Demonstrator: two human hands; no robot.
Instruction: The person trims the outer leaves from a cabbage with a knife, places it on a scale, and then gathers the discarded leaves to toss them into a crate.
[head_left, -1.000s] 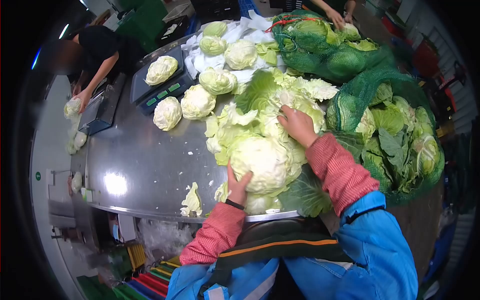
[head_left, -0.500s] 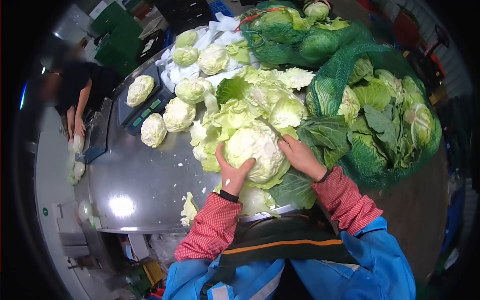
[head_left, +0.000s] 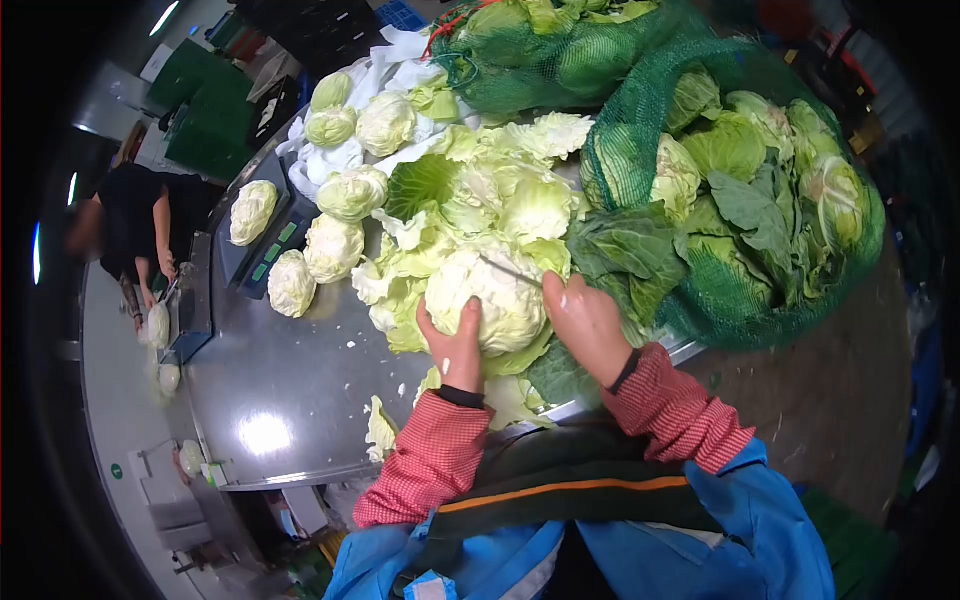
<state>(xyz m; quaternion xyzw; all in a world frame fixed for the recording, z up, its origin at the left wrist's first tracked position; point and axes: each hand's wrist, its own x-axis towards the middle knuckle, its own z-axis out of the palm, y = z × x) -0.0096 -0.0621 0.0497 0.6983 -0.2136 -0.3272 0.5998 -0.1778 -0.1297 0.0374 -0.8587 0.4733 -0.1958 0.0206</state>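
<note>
A pale, trimmed cabbage (head_left: pixel 495 312) sits among loose outer leaves near the table's front edge. My left hand (head_left: pixel 456 345) grips its near left side, thumb on top and fingers around the side. In my right hand (head_left: pixel 588 328) is a knife (head_left: pixel 510 268), its thin blade lying across the upper part of the cabbage; the handle is mostly hidden in my fist. Behind it spreads a heap of light green leaves (head_left: pixel 490 200). Dark green outer leaves (head_left: pixel 625 250) lie just beyond my right hand.
On the metal table (head_left: pixel 250 375), a scale (head_left: pixel 278 250) bears one cabbage (head_left: pixel 254 212), with several trimmed cabbages nearby. Green net sacks of cabbages (head_left: pixel 770 315) stand at the right and back. Another person (head_left: pixel 140 220) works at the far left. A leaf scrap (head_left: pixel 380 430) lies near the front edge.
My right hand has moved from the cabbage's right side, and the knife blade now lies across its top. My left hand keeps its hold. The whole view has shifted slightly.
</note>
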